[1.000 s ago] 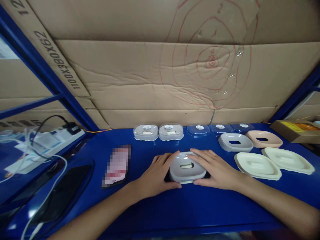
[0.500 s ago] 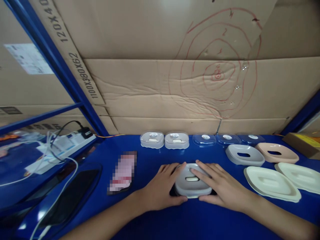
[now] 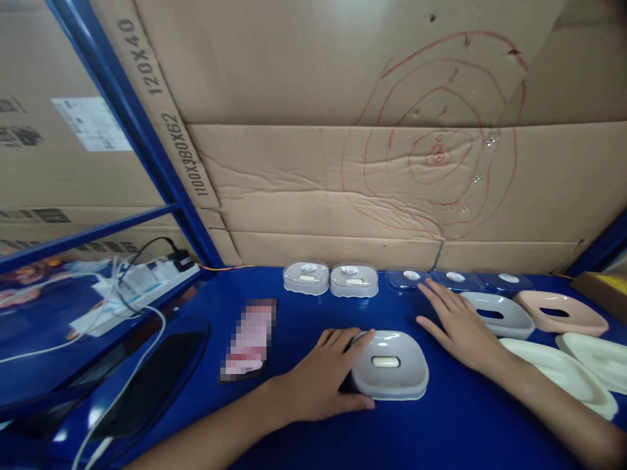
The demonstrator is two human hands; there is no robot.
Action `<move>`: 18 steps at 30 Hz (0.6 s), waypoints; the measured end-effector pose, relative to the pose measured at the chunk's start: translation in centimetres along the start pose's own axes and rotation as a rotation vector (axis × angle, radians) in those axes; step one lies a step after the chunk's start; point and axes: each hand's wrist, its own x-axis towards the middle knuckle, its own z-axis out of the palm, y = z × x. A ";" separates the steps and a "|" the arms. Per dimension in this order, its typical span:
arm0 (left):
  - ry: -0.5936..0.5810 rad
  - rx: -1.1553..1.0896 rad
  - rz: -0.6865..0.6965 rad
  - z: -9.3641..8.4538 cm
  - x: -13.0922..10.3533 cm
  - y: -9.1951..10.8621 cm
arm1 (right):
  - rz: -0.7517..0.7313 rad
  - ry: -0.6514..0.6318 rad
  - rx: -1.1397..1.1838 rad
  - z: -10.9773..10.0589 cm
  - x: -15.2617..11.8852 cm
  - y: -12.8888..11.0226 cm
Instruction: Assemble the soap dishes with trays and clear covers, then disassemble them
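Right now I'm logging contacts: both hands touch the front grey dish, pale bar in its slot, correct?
Not quite: the head view shows only the left hand touching the front grey dish; the right hand is apart from it. A pale bar does show in its slot.

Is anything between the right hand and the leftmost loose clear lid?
Nothing visible: the right hand has its fingertips near the clear lid at its right edge; contact is unclear. The grey dish lies off that line.

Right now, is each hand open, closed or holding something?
Left hand: holding the grey dish by its left side.
Right hand: open, holding nothing, near a clear lid.
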 end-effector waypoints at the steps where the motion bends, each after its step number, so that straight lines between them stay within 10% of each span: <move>1: -0.008 0.003 -0.003 -0.1 0.0 0.1 | 0.036 0.030 -0.064 0.7 0.4 1.0; 18: 0.008 0.021 0.062 -0.3 0.1 0.0 | -0.073 0.062 -0.266 2.3 1.2 4.1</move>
